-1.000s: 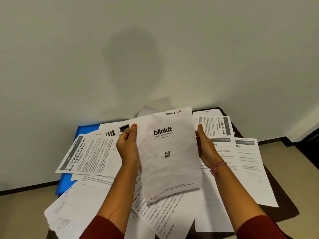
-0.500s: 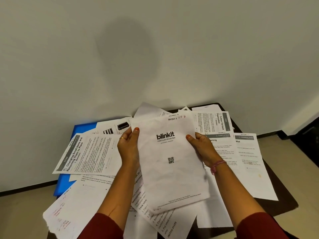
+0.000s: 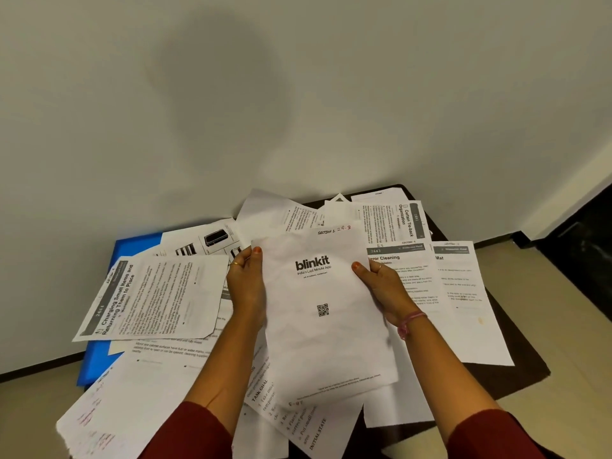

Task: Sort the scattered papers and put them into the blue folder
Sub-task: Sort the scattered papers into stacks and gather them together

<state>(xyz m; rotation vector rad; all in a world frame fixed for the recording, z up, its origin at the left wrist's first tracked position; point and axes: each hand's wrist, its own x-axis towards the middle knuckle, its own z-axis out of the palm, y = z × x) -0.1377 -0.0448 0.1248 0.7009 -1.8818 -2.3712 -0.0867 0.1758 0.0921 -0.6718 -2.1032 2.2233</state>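
- Left hand (image 3: 246,286) and right hand (image 3: 384,286) grip the blinkit sheet (image 3: 326,326) by its side edges above the desk (image 3: 516,369).
- Its long axis runs near to far, heading far.
- Blue folder (image 3: 132,246) lies far left under scattered papers (image 3: 155,293).

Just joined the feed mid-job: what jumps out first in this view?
The blinkit sheet at centre, gripped on its edges by the left hand and right hand. Around it, printed papers lie scattered over the dark table, such as the "Charging Small Items" page at left. The blue folder peeks out beneath the papers at far left.
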